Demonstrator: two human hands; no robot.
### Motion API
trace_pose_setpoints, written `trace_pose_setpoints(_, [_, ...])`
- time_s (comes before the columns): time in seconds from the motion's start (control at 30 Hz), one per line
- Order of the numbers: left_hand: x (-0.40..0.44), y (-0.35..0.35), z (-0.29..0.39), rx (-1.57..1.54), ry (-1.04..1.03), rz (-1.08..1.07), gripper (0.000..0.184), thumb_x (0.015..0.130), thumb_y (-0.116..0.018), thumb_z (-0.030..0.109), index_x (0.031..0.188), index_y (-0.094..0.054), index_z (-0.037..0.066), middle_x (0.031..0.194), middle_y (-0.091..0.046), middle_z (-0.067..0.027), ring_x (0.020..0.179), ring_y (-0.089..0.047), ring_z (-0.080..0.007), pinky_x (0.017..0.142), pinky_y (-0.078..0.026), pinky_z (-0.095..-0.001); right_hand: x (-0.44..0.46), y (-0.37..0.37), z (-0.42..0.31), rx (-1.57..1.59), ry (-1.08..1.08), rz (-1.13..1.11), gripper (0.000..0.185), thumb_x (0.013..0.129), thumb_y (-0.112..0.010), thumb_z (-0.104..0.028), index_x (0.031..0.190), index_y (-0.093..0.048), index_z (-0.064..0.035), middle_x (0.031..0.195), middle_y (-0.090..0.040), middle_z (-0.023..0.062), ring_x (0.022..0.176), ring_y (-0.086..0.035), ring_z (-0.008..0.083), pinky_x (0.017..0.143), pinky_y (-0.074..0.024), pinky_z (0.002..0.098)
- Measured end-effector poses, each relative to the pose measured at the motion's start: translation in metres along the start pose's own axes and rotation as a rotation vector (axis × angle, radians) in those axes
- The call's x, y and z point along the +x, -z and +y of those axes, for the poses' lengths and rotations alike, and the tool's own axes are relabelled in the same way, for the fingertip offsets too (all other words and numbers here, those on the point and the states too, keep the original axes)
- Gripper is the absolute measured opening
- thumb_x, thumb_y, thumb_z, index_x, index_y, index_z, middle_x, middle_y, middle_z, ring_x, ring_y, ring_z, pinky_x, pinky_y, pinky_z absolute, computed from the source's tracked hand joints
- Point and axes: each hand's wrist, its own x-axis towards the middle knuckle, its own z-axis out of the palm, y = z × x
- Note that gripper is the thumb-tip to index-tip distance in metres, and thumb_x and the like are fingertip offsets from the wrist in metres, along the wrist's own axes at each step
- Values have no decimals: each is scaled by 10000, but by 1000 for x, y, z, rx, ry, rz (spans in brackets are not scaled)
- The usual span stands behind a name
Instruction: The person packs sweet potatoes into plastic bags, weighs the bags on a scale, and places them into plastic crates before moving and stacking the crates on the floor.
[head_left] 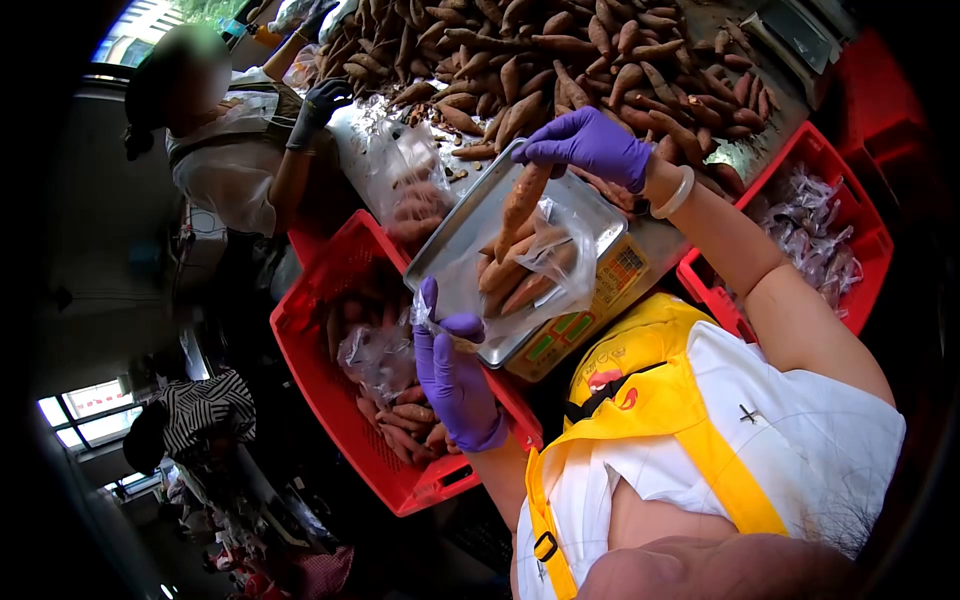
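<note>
My right hand (590, 148), in a purple glove, has its fingers closed on the upper end of a long sweet potato (520, 212). That sweet potato hangs over an open clear plastic bag (565, 275) with several sweet potatoes in it. The bag rests on the metal pan (455, 235) of a yellow digital scale (610, 285). To the left of the pan, my left hand (455, 370), also gloved, pinches the bag's edge between thumb and fingers.
A large heap of sweet potatoes (510, 75) covers the table beyond the scale. One red crate (300, 330) holds loose and bagged sweet potatoes; another red crate (870, 215) holds plastic bags. A filled bag (410, 190) lies beside the scale. A gloved co-worker (235, 150) stands at left.
</note>
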Motion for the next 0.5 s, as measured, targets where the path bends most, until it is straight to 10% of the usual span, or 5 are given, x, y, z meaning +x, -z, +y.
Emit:
trace_pose_setpoints(0.2, [-11,-3,-1,16,-8,-11,570,927,-482,281,1401,-365,-15,933,-610,-35,862,-519,-128,846,-397,-279,24,67,31,1028,97,410,379,1013,-343,-118,1354,-414,31,1273,-551,122,1187,-533,235,1054,-403,302])
trace_pose_setpoints(0.37, [-14,-6,-3,-30,-11,6,585,915,-529,250,1403,-367,-27,887,-614,-40,845,-520,-116,807,-398,-262,-6,92,82,114,-150,348,261,926,-596,-163,1163,-640,-63,937,-676,16,809,-633,108,787,-516,226])
trace_pose_setpoints(0.5, [-17,-5,-7,-17,-3,48,564,925,-497,248,1402,-370,-26,895,-606,-44,853,-513,-121,826,-390,-274,-46,63,129,-1385,-350,29,360,836,-593,-379,1020,-690,-85,991,-679,162,927,-655,298,826,-516,394])
